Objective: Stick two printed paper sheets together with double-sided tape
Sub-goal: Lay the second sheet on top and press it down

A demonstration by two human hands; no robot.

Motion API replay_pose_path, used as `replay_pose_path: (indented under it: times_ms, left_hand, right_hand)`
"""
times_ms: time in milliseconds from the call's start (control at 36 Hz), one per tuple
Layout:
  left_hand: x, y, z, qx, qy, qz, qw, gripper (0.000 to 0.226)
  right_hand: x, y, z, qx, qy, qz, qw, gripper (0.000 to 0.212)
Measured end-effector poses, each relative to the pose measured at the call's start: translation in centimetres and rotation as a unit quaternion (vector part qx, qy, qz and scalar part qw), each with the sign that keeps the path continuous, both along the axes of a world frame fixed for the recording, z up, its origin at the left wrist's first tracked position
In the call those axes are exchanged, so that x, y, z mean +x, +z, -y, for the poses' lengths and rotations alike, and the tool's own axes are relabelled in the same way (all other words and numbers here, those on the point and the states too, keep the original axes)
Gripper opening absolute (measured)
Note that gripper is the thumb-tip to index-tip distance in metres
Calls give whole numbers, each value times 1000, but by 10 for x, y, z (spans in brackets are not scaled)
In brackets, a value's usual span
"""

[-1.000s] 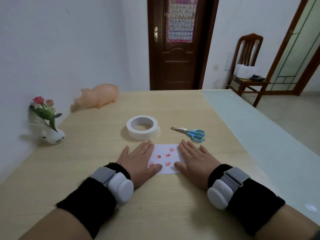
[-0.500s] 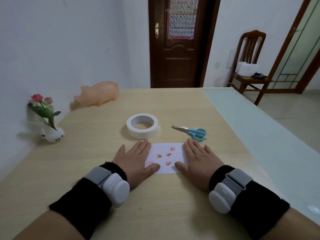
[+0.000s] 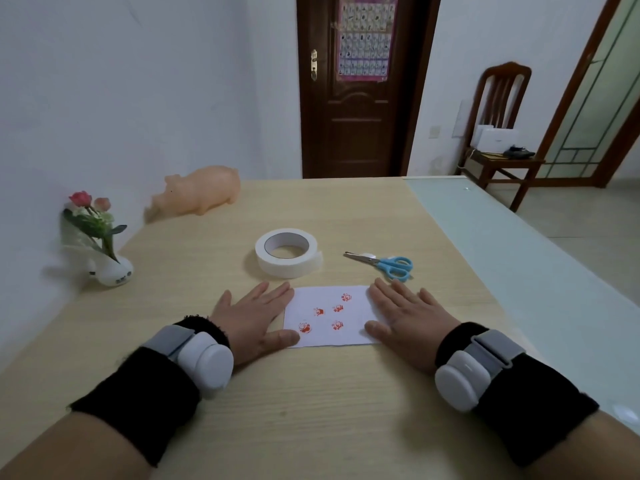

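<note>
Wood table (image 3: 311, 410) – w/ tape roll (image 3: 287, 267), scissors (image 3: 384, 263), paper (image 3: 329, 317), pig (image 3: 201, 195), vase (image 3: 114, 271)

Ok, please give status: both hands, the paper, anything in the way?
Left hand open, flat at paper's left edge. Right hand open, flat on right edge. Paper lies on table. Tape roll, scissors beyond; nothing blocking.

- Tabletop (image 3: 346, 410), light wood grain; we note a pale green strip (image 3: 519, 271) along its right side.
- Peach-coloured pig figure (image 3: 204, 192), far left, near the wall.
- White vase (image 3: 116, 271) with pink flowers (image 3: 86, 200), at the left edge.
- Dark wooden door (image 3: 360, 140) beyond; we see a chart (image 3: 363, 39) on it.
- Wooden chair (image 3: 503, 70), right, white box (image 3: 495, 138) on its seat.
</note>
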State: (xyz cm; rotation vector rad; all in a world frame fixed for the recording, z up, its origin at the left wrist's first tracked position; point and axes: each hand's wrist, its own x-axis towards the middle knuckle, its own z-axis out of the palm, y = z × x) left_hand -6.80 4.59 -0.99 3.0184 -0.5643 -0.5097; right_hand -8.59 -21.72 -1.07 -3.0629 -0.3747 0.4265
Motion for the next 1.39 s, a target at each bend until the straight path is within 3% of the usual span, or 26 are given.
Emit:
replay_pose_path:
  times_ms: [500,611,833,944,1000,1139,1194,1306,1389]
  left_hand:
    - [1,-2,-2,-7,2,-11,1000,81]
    - [2,-3,-4,1,-1,-9,1000,108]
    - [-4,-12,-1,26,-9,51,998,77]
    - [-3,-12,-2,-16,-2,83,996,104]
    - [3,-6,1,-55,23,135,989,94]
    - [32,18,13,-125,31,220,967,57]
    - [43,25,19,-127,38,196,972,52]
    - [62,25,31,-77,75,150,983,51]
    - [71,24,33,-55,109,140,982,47]
  right_hand:
    - [5,1,17,-33,52,-9,998,73]
    - [5,3,18,-40,57,-9,998,73]
    - [1,0,20,-2,44,16,999,71]
    - [-2,2,19,22,40,43,998,87]
    - [-1,1,15,37,38,58,997,114]
    - [3,-6,3,52,29,81,995,124]
    - [3,-3,3,68,22,86,994,119]
    - [-1,2,3,76,10,93,993,66]
    - [-2,3,2,68,20,114,991,61]
